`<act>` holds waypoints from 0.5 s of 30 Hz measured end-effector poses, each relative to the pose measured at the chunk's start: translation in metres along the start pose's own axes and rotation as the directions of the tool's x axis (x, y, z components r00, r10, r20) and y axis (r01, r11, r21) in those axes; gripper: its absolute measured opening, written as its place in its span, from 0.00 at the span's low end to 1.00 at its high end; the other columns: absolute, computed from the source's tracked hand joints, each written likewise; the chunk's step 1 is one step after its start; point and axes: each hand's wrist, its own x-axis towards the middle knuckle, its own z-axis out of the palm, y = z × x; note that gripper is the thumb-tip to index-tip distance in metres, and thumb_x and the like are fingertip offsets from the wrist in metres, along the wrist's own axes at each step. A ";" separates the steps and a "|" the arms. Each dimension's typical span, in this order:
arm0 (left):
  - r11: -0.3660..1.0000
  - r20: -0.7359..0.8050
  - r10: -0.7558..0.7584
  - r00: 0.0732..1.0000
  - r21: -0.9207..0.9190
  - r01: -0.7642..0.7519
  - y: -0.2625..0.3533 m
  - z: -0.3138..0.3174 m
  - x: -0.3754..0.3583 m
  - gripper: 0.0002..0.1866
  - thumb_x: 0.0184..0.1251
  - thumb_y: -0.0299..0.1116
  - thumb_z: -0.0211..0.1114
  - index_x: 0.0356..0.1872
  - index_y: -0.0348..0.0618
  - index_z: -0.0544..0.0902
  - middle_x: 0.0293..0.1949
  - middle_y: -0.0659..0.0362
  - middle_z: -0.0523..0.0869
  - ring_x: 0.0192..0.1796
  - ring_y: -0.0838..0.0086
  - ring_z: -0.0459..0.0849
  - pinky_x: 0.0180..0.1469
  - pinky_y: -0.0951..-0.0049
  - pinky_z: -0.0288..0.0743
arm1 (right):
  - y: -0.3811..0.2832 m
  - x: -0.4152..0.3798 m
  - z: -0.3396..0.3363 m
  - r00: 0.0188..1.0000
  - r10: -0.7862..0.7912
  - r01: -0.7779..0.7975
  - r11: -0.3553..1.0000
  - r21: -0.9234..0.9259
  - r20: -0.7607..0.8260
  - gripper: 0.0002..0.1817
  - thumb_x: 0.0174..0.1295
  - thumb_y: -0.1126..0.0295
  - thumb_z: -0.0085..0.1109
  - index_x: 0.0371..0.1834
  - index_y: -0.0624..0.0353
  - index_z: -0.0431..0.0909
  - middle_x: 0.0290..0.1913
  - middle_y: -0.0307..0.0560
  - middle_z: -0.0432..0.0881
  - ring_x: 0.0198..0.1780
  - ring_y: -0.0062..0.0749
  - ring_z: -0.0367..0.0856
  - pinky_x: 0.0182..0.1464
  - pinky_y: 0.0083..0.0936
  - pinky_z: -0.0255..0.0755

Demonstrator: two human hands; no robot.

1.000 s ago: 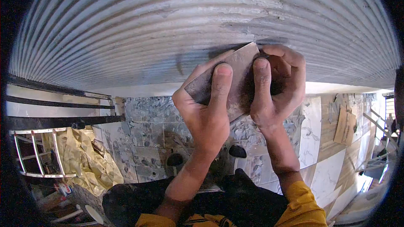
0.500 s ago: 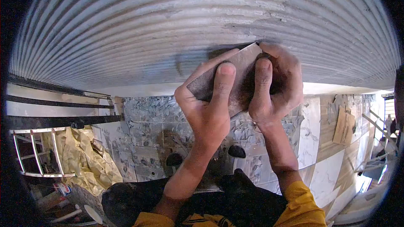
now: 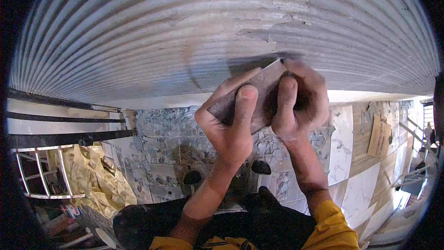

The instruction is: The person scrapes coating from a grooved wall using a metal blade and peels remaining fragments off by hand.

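Observation:
A flat, dusty grey-brown plate (image 3: 266, 88) is held between both hands, tilted, with its upper edge against the ridged grey wall surface (image 3: 185, 41). My left hand (image 3: 233, 115) grips its left side, thumb on the near face. On its right side, my right hand (image 3: 300, 102) is closed round it, thumb also on the near face and fingers curled behind. The fingers behind the plate are partly hidden. Darker, rough patches mark the ridges just above the hands.
Below lies a tiled floor (image 3: 340, 141) with grey splatters. Dark rails (image 3: 64, 115) stand at left, above a metal frame (image 3: 41, 171) and crumpled yellowish sheeting (image 3: 99, 176). A cardboard piece (image 3: 379, 136) is at right.
Both hands and the plate have moved a little down the ridged surface, toward the body. The grip looks the same.

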 end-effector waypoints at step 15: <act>0.978 -0.176 -0.198 0.964 -0.104 0.182 0.013 0.009 -0.002 0.15 0.69 0.34 0.66 0.47 0.29 0.85 0.40 0.56 0.88 0.42 0.77 0.82 0.50 0.76 0.74 | -0.021 0.011 -0.003 0.950 0.299 -0.300 0.954 0.002 0.090 0.06 0.61 0.79 0.62 0.40 0.64 0.83 0.36 0.49 0.86 0.30 0.23 0.82 0.36 0.19 0.74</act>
